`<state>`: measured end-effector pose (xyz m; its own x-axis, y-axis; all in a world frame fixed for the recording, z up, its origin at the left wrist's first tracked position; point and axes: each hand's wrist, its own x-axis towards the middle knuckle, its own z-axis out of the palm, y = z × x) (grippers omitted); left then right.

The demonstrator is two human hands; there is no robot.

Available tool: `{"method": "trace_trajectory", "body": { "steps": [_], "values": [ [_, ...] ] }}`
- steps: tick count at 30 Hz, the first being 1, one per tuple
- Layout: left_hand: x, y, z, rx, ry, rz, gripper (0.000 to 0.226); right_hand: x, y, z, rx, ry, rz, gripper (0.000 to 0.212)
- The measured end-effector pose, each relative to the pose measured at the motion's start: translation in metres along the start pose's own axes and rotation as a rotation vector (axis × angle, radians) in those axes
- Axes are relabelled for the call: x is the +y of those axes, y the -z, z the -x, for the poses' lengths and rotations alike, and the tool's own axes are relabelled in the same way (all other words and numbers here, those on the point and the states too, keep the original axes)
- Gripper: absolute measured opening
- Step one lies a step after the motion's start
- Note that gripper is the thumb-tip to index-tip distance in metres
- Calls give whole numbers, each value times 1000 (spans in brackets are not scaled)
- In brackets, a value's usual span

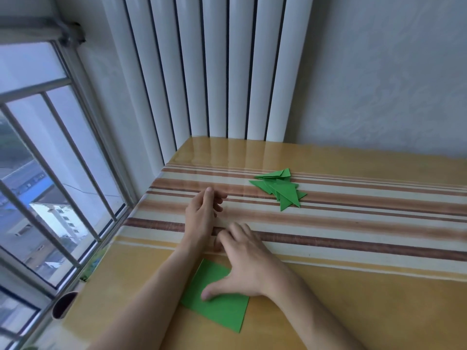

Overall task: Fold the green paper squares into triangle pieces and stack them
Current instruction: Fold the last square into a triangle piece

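The right hand [246, 269] lies spread and relaxed, its fingers [236, 236] stretched forward onto the glossy yellow striped counter [353, 299] and its thumb pressing the flat green paper square [217, 296] that lies near the counter's front edge. The left hand [202, 213] rests ahead of it with fingers loosely curled, holding nothing. Farther back and to the right sits the loose pile of folded green paper triangles [280, 189]. The square looks thin, light and easily creased, and will likely slide on the slick counter; lifting a free corner while the thumb pins it seems the safest hold.
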<state>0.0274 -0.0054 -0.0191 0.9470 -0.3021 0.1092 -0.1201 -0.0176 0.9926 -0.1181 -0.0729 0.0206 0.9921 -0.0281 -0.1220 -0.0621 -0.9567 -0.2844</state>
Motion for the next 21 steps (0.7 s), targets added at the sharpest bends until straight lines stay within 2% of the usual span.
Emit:
{"method": "trace_trajectory", "body": {
  "steps": [3,6,16,21],
  "values": [
    [3,-3,4,-18,3,-51,44,-16,4,4,-39,-11,52,102],
    [7,-3,5,-60,15,-134,45,-28,3,8,-43,-48,47,98],
    [25,-10,12,-157,37,-228,47,-39,-5,12,-29,-181,-107,99],
    [34,-10,17,-183,36,-300,46,-38,-8,15,-17,-191,-147,88]
  ]
}}
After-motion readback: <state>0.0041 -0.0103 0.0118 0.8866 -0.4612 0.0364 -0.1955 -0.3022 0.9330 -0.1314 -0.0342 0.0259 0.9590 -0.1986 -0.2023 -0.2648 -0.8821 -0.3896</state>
